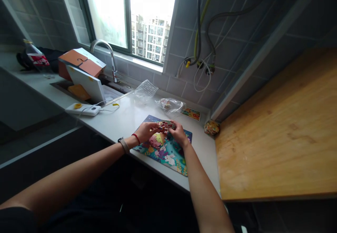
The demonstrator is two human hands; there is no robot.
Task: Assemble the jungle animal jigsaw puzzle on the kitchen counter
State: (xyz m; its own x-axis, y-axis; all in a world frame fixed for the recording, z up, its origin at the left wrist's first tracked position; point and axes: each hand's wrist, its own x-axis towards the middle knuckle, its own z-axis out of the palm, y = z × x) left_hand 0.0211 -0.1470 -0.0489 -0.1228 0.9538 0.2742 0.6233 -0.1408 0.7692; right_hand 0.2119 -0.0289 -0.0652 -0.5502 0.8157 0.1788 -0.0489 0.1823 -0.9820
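Note:
A colourful board point(171, 159) printed with white rabbits and plants, seemingly a jigsaw puzzle, lies flat near the counter's front edge. Above its far part, both my hands meet at small red, white and grey-green jigsaw pieces point(165, 124). My left hand point(146, 131), with a red cord and a watch at the wrist, pinches them from the left. From the other side, my right hand point(178, 133) has its thumb and fingers closed on them. How many pieces are held, and whether they are joined, I cannot tell.
Behind the board are a clear plastic bag point(171, 105), a crumpled plastic wrapper point(145, 89) and a printed card point(191, 113). Stacked pieces point(211, 127) stand beside the wooden panel point(273, 131). A power strip point(83, 109) and boxes point(79, 64) at the sink are on the left.

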